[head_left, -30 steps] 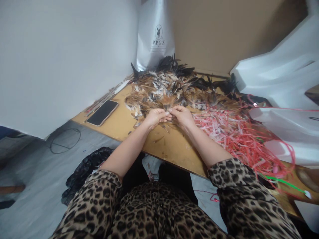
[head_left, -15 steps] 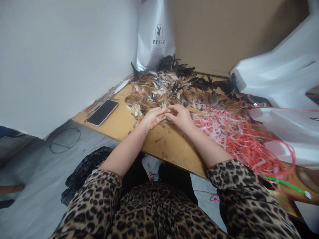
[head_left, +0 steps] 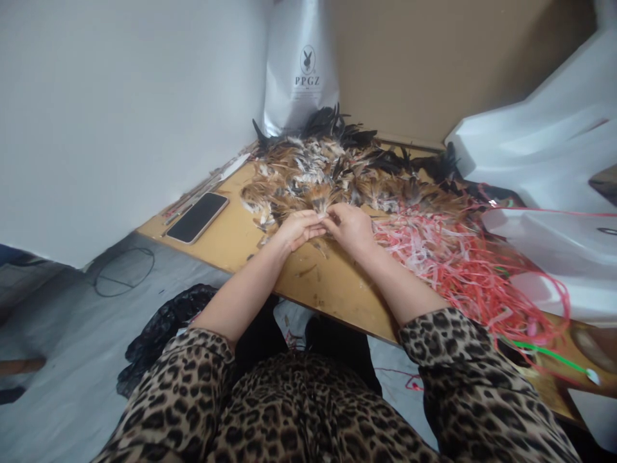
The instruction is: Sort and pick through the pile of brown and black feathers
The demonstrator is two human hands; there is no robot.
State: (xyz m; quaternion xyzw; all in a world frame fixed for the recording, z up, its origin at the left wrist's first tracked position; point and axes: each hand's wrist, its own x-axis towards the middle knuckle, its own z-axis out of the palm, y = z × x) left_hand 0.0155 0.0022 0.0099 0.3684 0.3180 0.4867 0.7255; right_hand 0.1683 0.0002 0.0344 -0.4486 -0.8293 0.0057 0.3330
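At the front of a feather pile, my left hand (head_left: 301,230) pinches the base of a small brown-and-white feather bunch (head_left: 322,198), whose tips fan out away from me. My right hand (head_left: 351,226) meets it from the right, its thumb and fingers closed at the same quill ends. Whatever sits between the touching fingertips is too small to make out fully. Behind both hands spreads the pile of brown, white and black feathers (head_left: 313,161). Red and pink ribbon strips (head_left: 448,257) lie in a tangle to the right of my right hand.
A phone (head_left: 197,217) lies on the yellow table (head_left: 236,238) at the left. A white printed bag (head_left: 301,83) stands behind the feathers, against the walls. White plastic (head_left: 540,148) rises at the right, near a green strip (head_left: 554,355). A black bag (head_left: 164,334) is on the floor.
The feather bunch at my fingertips now stands more upright and fanned out. My right hand has shifted slightly, its fingers closing in against the left fingertips.
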